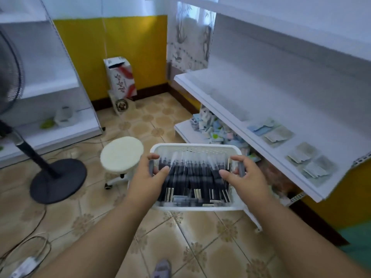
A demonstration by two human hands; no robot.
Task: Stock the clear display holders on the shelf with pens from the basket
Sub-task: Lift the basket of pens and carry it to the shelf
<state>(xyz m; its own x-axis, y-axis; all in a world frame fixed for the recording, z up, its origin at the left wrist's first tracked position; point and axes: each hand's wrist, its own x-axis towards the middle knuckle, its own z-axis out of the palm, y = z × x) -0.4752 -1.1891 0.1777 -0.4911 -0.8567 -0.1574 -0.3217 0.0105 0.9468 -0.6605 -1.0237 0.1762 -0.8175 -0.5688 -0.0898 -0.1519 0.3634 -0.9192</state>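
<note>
Between two white shelving units, over patterned beige floor tiles (202, 243), one white plastic basket (197, 150) with perforated walls and rounded corners is held up by both hands. Left hand (149, 176) grips the basket's left grey handle, thumb curled over the rim onto the contents; right hand (246, 175) grips the right grey handle the same way. Hands are apart, one per side.

Basket is packed with dark-barrelled pens (192, 177) in clear sleeves, laid in rows, too many and too blurred to count; pale label ends show toward the near wall.

Right side: one white metal shelf (226, 101), flat and smooth, with flat packets (291, 145) in pale blue and grey-green, roughly seven, loosely grouped near its front edge. Clear display holders cannot be made out. Lower shelf (181, 127) beneath carries a jumbled heap of small pastel items (212, 127), uncountable.

Left of basket: one round cream stool (121, 153) on castors. Further left: one standing fan (12, 75), dark mesh head, round black base. At the yellow wall (112, 47): one upright white carton (120, 77) with red print.
</note>
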